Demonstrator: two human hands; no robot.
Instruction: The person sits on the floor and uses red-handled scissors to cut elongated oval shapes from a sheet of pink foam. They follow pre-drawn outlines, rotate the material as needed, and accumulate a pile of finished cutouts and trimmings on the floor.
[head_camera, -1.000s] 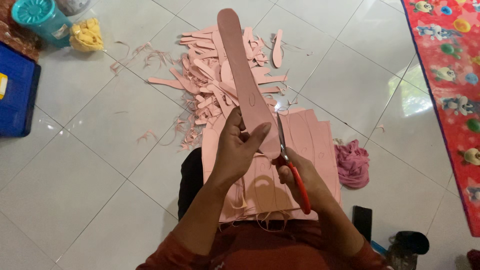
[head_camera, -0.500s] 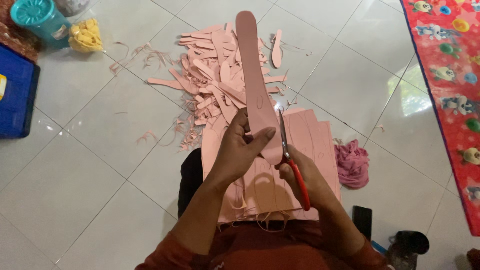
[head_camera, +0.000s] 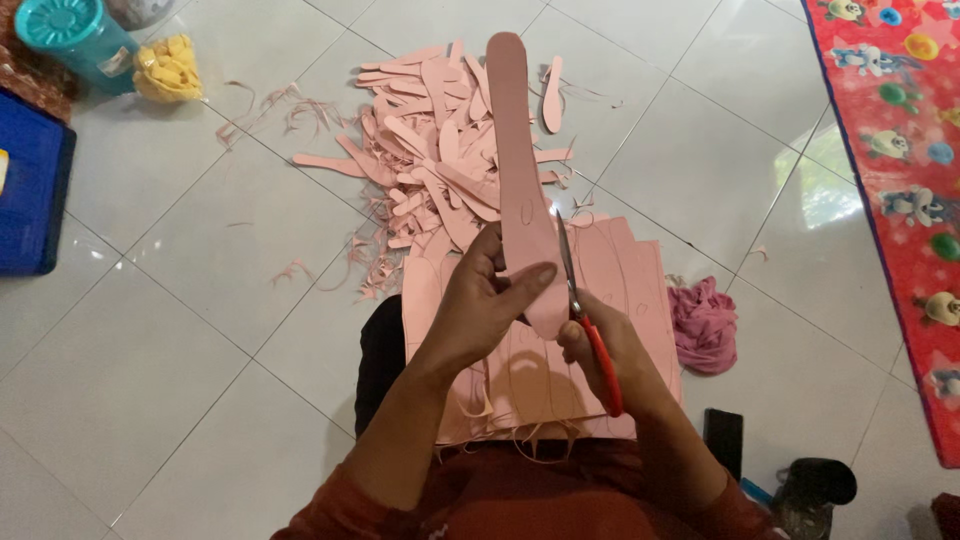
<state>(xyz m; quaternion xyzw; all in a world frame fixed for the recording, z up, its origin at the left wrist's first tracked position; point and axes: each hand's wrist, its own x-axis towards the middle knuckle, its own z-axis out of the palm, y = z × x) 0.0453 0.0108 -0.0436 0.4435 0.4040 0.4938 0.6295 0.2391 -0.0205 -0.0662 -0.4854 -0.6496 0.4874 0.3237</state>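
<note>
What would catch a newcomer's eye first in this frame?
At centre, the left hand holds up a long pink cut-out strip while the right hand works red-handled scissors along its edge. Beyond them a heap of pink offcuts spreads over the white tiled floor; a bright red patterned mat lines the right edge.

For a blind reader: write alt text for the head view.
A left hand holds up a long pink foam strip while the right hand cuts it with red-handled scissors, over stacked pink sheets and a pile of offcuts on white floor tiles.
</note>
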